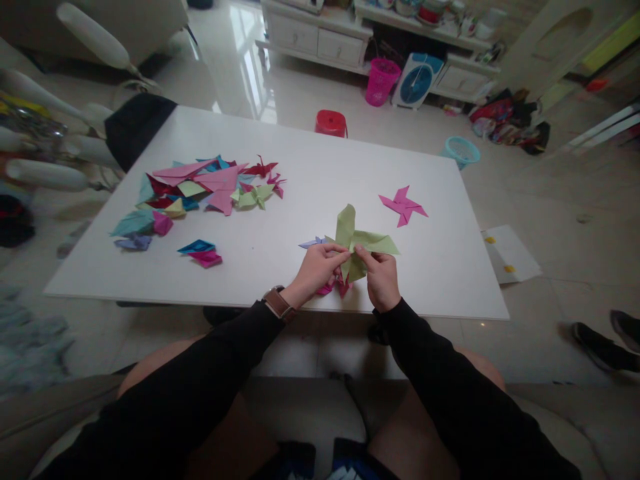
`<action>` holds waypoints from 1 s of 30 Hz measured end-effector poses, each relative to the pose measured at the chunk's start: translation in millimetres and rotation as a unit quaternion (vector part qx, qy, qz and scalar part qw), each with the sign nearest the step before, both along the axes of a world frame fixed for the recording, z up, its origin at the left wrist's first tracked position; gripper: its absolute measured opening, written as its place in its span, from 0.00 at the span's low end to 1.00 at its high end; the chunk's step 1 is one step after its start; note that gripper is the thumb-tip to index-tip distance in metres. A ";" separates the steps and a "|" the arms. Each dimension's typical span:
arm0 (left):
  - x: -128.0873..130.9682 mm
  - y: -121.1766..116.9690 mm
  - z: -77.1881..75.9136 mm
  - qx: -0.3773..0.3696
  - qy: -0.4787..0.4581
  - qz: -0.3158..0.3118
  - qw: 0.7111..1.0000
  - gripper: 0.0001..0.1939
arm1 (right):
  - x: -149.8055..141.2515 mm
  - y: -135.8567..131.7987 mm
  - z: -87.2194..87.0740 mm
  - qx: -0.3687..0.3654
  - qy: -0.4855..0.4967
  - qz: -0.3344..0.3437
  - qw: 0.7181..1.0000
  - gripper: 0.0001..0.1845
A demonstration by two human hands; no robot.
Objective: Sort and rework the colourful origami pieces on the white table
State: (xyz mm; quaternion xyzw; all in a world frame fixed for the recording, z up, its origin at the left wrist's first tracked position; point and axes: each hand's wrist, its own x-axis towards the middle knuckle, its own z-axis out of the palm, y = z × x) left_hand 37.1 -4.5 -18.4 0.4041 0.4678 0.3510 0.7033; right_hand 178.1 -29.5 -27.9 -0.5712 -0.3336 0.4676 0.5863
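Observation:
Both of my hands pinch a partly folded light green paper (356, 239) above the near edge of the white table (310, 173). My left hand (318, 268), with a brown watch at the wrist, grips its lower left part. My right hand (382, 276) grips its lower right part, fingers closed on the paper. Small pink and purple folded pieces (334, 288) lie on the table under my hands, partly hidden.
A pink paper pinwheel (403, 206) lies right of centre. A heap of several coloured folded papers (200, 190) covers the table's left part. On the floor beyond stand a red stool (331, 123), a pink basket (382, 81), a blue fan (417, 81) and a teal basket (461, 151).

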 end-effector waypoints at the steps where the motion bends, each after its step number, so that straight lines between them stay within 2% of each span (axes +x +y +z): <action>1: 0.2 0.0 -0.6 0.003 -0.004 -0.005 1.000 0.05 | -0.1 0.1 -0.4 0.000 0.005 -0.002 1.000 0.20; 10: 1.8 -2.6 -6.9 0.005 -0.031 -0.021 0.999 0.04 | -3.6 -1.1 -2.1 -0.015 0.030 -0.007 0.999 0.19; 16: 0.7 -0.6 -1.0 0.001 -0.037 -0.030 0.999 0.04 | -3.7 -0.7 -0.1 -0.022 0.029 -0.011 0.999 0.19; 19: -2.1 3.0 2.5 0.017 -0.037 -0.012 0.999 0.04 | -2.1 0.4 -0.1 -0.022 0.033 -0.021 0.999 0.19; 22: -5.4 5.8 4.2 0.029 -0.023 0.011 0.999 0.04 | -0.7 1.1 -0.3 -0.021 0.037 -0.027 0.999 0.19; 25: -6.3 5.5 3.3 0.035 0.004 0.001 0.999 0.02 | -0.3 1.2 -0.3 -0.022 0.036 -0.027 0.999 0.19; 30: -2.6 1.1 1.2 0.028 0.023 -0.021 0.999 0.09 | 0.0 1.4 -1.2 -0.024 0.020 -0.033 0.999 0.21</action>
